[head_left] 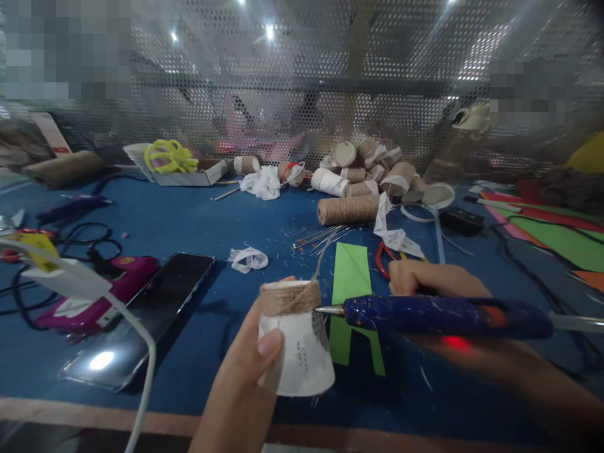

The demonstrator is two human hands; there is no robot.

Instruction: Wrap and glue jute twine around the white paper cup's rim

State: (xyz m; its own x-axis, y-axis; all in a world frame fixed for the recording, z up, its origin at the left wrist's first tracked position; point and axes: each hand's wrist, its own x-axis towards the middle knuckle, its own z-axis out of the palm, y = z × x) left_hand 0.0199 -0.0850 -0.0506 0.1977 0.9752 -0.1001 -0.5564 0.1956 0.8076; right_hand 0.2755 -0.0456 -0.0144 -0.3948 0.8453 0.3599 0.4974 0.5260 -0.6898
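My left hand (250, 352) is closed around a white paper cup (297, 358), its thumb pressed on the side. Brown twine (287, 298) is wound around the cup's upper part, and a strand runs from it back toward a twine roll (349, 209). My right hand (434, 283) grips a dark blue hot glue gun (406, 314), with a red light glowing beneath its body. The metal nozzle points left and meets the edge of the twine band; whether glue is coming out cannot be seen. Behind the nozzle lies a green paper strip (349, 277).
A phone (165, 314) and a magenta power strip (123, 289) with cables lie at left. Twine-wrapped cups (399, 179) are heaped at the back before a perforated metal screen (292, 82). Red-handled scissors or pliers (381, 259) lie near my right hand. Coloured sheets (557, 226) are at far right.
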